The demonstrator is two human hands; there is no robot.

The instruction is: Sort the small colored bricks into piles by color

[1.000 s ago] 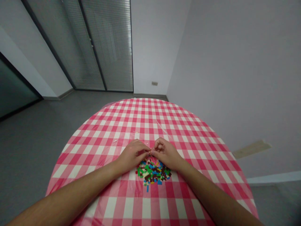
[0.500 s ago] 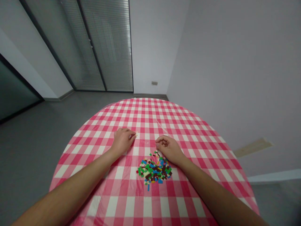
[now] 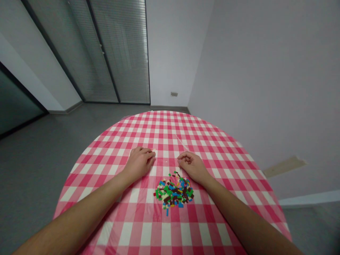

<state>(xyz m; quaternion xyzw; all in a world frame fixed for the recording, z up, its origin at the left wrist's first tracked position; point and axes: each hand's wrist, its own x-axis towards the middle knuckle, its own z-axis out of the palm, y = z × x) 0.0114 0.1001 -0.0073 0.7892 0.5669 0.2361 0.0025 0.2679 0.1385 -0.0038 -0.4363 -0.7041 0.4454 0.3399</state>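
My left hand (image 3: 140,162) rests low over the tablecloth, left of centre, palm down. Its fingers are bent and slightly apart, with nothing visible between them. Just beyond its fingertips lie a few tiny pale pieces (image 3: 153,149), too small to make out. My right hand (image 3: 193,164) is at the upper right of a pile of small building bricks (image 3: 174,193). Its fingers are curled in and thumb and forefinger come together; whatever they may hold is hidden. The bricks are green, blue, dark brown, cream, yellow and red.
A pink-and-white checked cloth (image 3: 148,232) covers the round table. One blue brick (image 3: 167,212) sticks out at the pile's near side, and a tiny pale speck (image 3: 166,162) lies between my hands. Beyond the table are a wall (image 3: 175,53) and a glass partition with blinds (image 3: 127,53).
My left hand has drawn slightly back from the tiny pale pieces and its fingers have loosened. My right hand has shifted slightly right, still curled. The pile looks the same.
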